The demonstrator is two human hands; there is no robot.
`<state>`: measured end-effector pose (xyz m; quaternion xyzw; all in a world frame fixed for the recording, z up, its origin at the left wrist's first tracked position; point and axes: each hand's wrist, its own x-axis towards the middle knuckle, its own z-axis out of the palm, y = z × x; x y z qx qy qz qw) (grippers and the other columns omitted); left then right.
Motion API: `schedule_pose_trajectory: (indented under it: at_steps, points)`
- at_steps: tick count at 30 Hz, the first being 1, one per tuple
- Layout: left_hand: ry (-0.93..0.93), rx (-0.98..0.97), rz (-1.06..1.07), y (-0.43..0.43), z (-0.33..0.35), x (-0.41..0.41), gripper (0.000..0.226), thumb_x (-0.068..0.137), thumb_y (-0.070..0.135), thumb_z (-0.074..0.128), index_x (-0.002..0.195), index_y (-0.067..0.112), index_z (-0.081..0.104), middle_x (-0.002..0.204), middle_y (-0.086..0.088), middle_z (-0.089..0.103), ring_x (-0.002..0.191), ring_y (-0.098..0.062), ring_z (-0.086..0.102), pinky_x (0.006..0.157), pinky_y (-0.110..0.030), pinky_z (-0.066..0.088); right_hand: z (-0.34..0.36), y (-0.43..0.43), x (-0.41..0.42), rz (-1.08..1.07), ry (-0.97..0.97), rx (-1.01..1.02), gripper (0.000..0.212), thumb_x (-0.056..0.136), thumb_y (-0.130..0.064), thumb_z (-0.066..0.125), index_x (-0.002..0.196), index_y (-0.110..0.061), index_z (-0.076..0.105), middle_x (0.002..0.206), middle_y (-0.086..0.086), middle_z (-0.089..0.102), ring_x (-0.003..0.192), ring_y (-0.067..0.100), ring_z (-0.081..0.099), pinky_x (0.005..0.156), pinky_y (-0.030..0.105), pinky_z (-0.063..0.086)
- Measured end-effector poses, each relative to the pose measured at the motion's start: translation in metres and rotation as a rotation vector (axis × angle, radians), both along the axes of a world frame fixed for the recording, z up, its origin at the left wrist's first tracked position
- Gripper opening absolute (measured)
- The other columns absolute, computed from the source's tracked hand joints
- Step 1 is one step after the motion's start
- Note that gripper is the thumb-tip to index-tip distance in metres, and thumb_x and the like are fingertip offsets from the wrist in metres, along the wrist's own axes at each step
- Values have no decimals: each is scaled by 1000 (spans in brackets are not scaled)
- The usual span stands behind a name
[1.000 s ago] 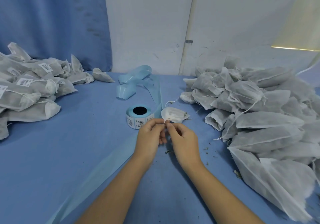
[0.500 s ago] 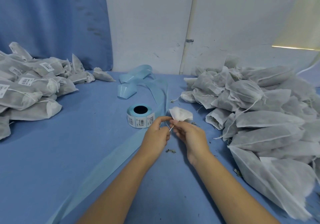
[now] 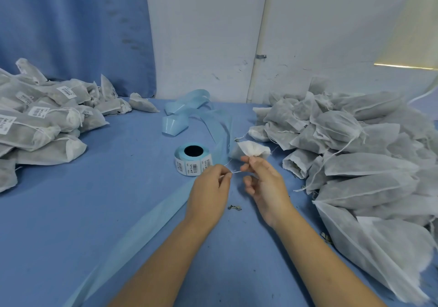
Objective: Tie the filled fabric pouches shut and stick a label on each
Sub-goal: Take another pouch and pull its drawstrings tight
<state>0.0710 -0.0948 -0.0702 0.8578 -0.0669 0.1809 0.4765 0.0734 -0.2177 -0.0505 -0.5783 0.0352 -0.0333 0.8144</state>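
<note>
A small white fabric pouch lies on the blue table just beyond my hands, its gathered neck toward me. My left hand pinches one end of the pouch's white drawstring between thumb and forefinger. My right hand pinches the string's other end close to the pouch neck, its lower fingers loosely curled. The string runs short and taut between the two hands. A roll of barcode labels on blue backing stands just left of the pouch.
Several unlabelled filled pouches are heaped at the right, reaching the near edge. Labelled, tied pouches pile up at the far left. Spent blue backing tape curls behind the roll and trails toward me. Crumbs lie between my wrists.
My hands have drawn apart, left going left and right staying at the pouch neck, so the drawstring stretches between them. The pouch has shifted slightly right and farther from me.
</note>
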Motion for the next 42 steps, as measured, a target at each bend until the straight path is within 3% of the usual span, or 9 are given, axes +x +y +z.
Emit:
schedule_pose_trajectory:
  at_steps: [6,11,16,19,24,29,32,37,42]
  points:
    - [-176,344,75,2,4,-7,18,99,24,46,94,15,61,94,4,56,87,-13,53,67,-31,44,-5,-1,-1,-178,-170,-717,22,98,-26,47,79,-19,55,63,-2,48,57,11,41,61,32,37]
    - [-353,406,122,-1,15,-13,3,82,5,71,80,7,69,99,-6,67,86,-25,64,58,-31,47,-4,4,-6,-258,-262,-1191,26,98,-29,39,72,-27,39,77,-8,47,75,15,46,62,35,33]
    - [-401,297,-32,-9,10,-9,16,87,-2,61,101,0,68,127,-11,61,115,-22,54,94,-30,45,-3,3,-10,-314,-330,-1425,19,100,-23,40,102,-17,58,103,-5,59,93,22,51,71,35,35]
    - [-195,56,-108,-11,6,-9,13,95,6,53,100,7,64,116,2,64,106,-17,57,90,-17,40,-3,3,-12,-357,-412,-1415,25,93,-9,46,112,-11,63,122,-1,62,100,29,56,80,39,41]
    - [-28,-112,-145,-14,4,-9,10,96,15,53,89,14,60,82,4,66,79,-15,61,74,-31,48,-2,5,-13,-354,-511,-1463,48,74,-4,51,119,-7,64,132,4,60,108,30,61,81,40,47]
    - [-205,227,-6,-8,4,-6,12,94,20,54,95,14,65,130,10,49,106,-11,51,72,-33,48,-7,-1,-10,-322,-429,-1413,48,79,3,54,124,-11,63,136,-1,57,117,27,55,90,39,40]
    - [-170,250,-121,-6,3,-5,14,96,20,50,101,16,63,149,15,36,125,0,37,83,-24,41,-4,3,-13,-380,-520,-1432,41,77,-3,54,115,-12,69,125,0,66,102,29,62,81,40,45]
    - [-162,116,-149,-7,1,-6,17,97,11,48,103,9,64,124,7,52,101,-4,53,85,-31,46,-7,5,-13,-436,-547,-1290,30,87,-17,54,111,-15,73,112,-6,71,90,26,59,78,40,49]
    - [-176,30,-184,-9,1,-8,13,97,12,50,99,10,63,102,8,52,90,-2,51,79,-25,45,-9,4,-9,-325,-357,-855,26,93,-14,59,110,-28,72,80,-11,67,85,8,53,75,9,39]
